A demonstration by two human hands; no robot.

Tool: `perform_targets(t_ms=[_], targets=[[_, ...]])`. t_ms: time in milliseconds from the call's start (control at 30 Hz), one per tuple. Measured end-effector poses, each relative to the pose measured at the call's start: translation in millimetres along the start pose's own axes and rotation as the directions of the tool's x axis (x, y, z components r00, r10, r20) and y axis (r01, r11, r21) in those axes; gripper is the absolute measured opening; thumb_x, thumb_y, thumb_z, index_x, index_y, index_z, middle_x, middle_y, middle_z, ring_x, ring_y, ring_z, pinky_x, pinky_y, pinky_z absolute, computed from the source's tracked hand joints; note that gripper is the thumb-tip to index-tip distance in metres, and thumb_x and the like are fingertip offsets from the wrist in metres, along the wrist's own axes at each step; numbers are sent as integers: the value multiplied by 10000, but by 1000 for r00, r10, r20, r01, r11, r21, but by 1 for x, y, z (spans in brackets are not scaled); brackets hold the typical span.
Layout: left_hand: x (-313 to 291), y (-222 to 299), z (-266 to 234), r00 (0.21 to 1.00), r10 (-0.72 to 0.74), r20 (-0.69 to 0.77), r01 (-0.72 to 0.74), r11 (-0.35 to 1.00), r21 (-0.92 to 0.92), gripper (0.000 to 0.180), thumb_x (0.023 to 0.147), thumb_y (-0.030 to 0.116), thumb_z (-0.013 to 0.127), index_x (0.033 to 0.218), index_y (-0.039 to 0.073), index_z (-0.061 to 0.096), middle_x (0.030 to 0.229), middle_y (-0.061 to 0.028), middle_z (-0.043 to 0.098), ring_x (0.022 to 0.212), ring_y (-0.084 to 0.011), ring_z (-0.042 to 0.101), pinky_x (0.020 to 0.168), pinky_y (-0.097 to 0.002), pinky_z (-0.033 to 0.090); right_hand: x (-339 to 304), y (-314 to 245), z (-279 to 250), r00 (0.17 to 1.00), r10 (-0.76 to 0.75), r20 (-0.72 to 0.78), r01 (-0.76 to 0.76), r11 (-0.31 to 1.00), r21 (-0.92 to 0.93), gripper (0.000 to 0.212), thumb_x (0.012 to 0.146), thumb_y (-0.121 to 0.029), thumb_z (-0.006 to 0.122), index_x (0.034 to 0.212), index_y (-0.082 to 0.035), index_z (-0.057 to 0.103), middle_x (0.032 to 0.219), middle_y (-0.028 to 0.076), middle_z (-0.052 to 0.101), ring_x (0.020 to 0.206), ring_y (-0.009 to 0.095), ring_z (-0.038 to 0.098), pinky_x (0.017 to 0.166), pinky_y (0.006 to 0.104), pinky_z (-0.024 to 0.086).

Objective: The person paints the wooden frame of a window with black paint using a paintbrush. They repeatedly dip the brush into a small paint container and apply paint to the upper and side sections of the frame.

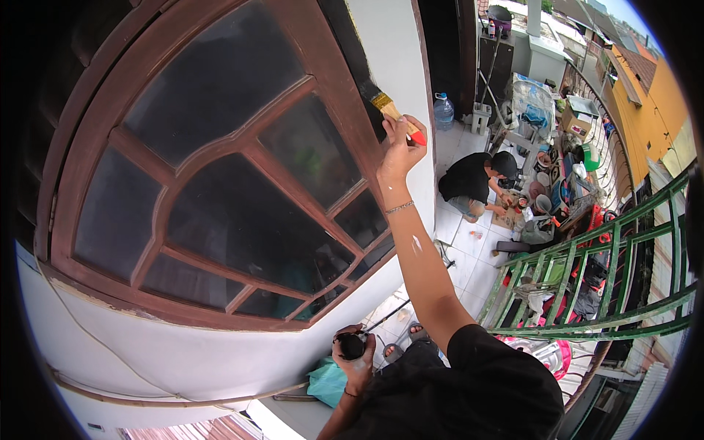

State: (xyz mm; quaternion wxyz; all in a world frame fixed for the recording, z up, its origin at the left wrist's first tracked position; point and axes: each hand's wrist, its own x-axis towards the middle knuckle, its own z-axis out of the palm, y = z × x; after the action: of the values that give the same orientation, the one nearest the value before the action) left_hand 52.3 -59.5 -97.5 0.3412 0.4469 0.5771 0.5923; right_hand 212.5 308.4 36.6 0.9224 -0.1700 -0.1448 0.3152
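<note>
- Our right hand [400, 155] grips the paintbrush [389, 108], its long axis slanting up-left, bristles at the window's dark edge [345, 37].
- Our left hand [358, 372], well below, curls around a dark cup [352, 336].

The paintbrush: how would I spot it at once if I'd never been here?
Find the big brown-framed window, then the dark strip along its right edge. The raised right hand grips the paintbrush there, bristles at the strip. Unlike the dark container in the left hand, it has a pale handle with a red end.
</note>
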Motion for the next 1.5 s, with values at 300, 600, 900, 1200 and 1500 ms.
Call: perform_targets(t_ms=[300,600,900,1200,1500], targets=[[3,-1,-4,999,32,14,-32,998,49,394,751,-53,829,1072,26,615,1108,-114,692,974,-189,650,904,-331,520,-2,-7,-3,1000,-12,-22,13,1000,23,156,1002,-21,641,1117,71,590,1068,191,670,965,269,740,887,350,644],[4,4,1,1000,27,4,-27,1000,-9,399,761,-56,824,1088,32,612,1116,-116,689,975,-175,649,896,-321,524,-12,3,-25,994,33,-101,-38,998,-53,134,1013,-28,623,1101,65,585,1057,170,666,952,247,728,876,341,638],[5,1,0,999,20,26,-19,1000,-21,402,749,-58,829,1077,32,615,1115,-110,693,969,-170,655,885,-319,527,-9,13,-19,1000,-28,6,28,991,-134,144,1011,-39,629,1108,59,588,1066,170,665,975,258,727,895,352,634],[6,4,0,999,30,13,-30,999,-15,408,736,-60,835,1072,32,622,1113,-113,692,976,-180,654,889,-327,527,-2,3,9,1000,-29,9,29,999,-43,135,1003,-6,616,1112,66,583,1067,188,659,974,273,731,906,360,632],[6,-4,-5,999,-25,-21,24,998,-62,402,729,-55,840,1064,28,634,1096,-98,688,974,-172,648,900,-319,519,9,-40,-12,730,-492,474,683,552,-478,140,933,39,678,1065,28,723,1072,160,753,941,237,755,841,304,598]])
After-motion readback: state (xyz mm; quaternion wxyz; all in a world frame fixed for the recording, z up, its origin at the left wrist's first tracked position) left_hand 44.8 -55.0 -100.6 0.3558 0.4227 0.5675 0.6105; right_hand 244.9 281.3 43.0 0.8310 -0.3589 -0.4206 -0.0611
